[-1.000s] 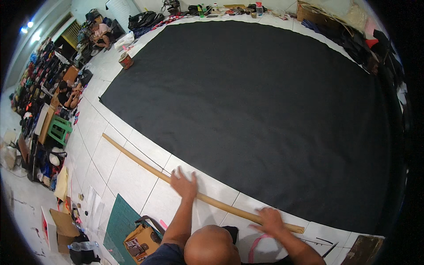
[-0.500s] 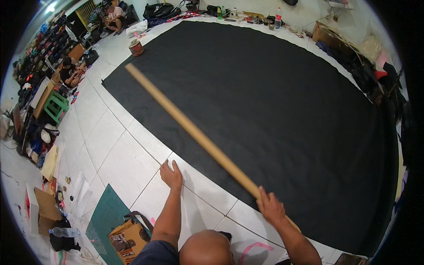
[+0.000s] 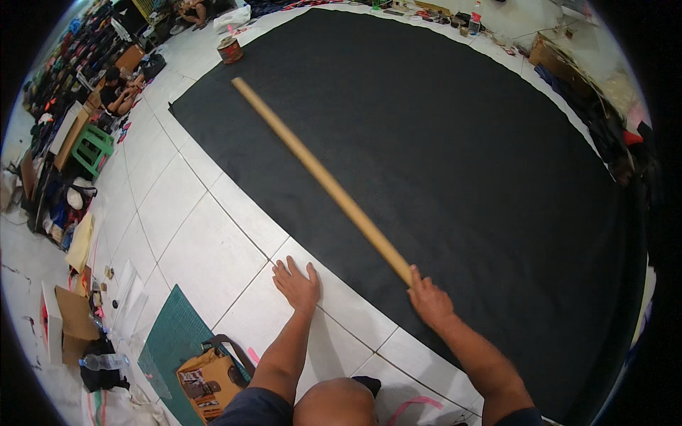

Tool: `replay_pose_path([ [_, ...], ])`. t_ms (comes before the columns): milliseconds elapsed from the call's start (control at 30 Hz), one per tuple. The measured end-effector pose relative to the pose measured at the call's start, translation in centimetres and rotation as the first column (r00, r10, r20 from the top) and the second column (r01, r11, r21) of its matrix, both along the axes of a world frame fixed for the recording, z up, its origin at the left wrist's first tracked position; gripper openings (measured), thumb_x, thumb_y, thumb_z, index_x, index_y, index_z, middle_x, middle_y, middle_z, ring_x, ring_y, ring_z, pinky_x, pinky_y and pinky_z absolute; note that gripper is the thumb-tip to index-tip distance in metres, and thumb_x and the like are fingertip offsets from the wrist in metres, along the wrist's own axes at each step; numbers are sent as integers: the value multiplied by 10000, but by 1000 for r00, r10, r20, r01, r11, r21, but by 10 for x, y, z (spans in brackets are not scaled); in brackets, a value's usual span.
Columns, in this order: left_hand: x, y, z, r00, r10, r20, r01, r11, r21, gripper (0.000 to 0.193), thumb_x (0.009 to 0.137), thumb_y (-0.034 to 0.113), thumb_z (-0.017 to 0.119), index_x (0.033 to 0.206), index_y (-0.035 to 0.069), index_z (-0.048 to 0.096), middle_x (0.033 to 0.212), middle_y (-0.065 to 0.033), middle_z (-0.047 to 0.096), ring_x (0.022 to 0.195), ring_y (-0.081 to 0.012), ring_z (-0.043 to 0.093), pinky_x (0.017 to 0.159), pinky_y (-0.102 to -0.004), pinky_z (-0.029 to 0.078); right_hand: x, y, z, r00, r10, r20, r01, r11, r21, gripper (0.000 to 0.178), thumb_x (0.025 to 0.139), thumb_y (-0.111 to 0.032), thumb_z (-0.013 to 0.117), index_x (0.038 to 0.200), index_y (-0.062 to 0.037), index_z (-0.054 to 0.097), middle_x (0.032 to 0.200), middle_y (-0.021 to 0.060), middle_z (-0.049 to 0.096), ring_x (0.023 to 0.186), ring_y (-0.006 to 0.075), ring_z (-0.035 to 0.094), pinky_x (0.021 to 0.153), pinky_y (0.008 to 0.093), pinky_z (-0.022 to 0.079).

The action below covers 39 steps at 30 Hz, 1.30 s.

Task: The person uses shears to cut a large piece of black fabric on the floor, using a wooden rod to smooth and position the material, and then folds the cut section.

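Observation:
A large sheet of black material (image 3: 497, 163) lies spread over the floor. On it rests a long, straight tan stick (image 3: 323, 177), slanting from far left to near right. My right hand (image 3: 430, 298) is closed on the stick's near end, with the palm side hidden. My left hand (image 3: 295, 284) lies flat on the white floor tiles just outside the sheet's left edge. Its fingers are spread and it holds nothing.
A round tin (image 3: 229, 50) stands at the sheet's far left corner. Near left lie a green cutting mat (image 3: 160, 348) and a tan bag (image 3: 209, 383). A green stool (image 3: 92, 150) and a seated person (image 3: 117, 92) are farther left. A bottle (image 3: 474, 18) stands at the back.
The stick has shifted rightward over the sheet. My right hand now holds its near end, which earlier stuck out past the hand. My left hand has spread flat on the tiles. The view has shifted.

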<state>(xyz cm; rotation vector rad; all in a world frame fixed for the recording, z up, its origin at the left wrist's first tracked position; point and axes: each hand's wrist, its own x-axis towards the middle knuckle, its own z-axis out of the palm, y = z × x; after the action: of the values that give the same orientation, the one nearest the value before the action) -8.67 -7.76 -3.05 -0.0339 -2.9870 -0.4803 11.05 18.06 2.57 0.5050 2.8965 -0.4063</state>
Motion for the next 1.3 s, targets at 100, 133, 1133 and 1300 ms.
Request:
replay_pose_path([
  [100,-6,-7,-2,1000,-2,-19,2,1000,-2,649,942,385,547,1434,-8,390,1495,-285,315,1418,-421,243,1173,-507,157,-10,-44,5,991,133,25,-131,990,-55,686,943,-351,588,1518,-134,284,944,163,604,761,323,683,662,447,586],
  [133,-6,-8,-1,1000,-13,-7,13,1000,7,649,941,387,549,1432,-7,393,1489,-286,322,1410,-421,256,1167,-506,168,-11,-53,6,986,160,44,-157,985,-71,679,944,-352,586,1517,-139,291,942,163,604,760,322,682,654,443,586],
  [1133,-54,-13,11,980,106,166,-109,994,11,738,876,467,564,1417,-12,411,1489,-317,268,1434,-475,143,1172,-561,83,-442,-200,12,969,244,-35,-242,911,-333,622,991,-344,497,1544,-236,234,1061,203,625,929,384,663,819,478,544],
  [1300,-56,-19,2,983,137,126,-136,991,-16,735,860,451,595,1406,-15,439,1486,-318,285,1420,-490,177,1169,-573,109,-374,-146,29,975,210,-75,-222,911,-348,594,987,-380,510,1521,-232,297,1025,189,608,894,374,653,783,505,536],
])
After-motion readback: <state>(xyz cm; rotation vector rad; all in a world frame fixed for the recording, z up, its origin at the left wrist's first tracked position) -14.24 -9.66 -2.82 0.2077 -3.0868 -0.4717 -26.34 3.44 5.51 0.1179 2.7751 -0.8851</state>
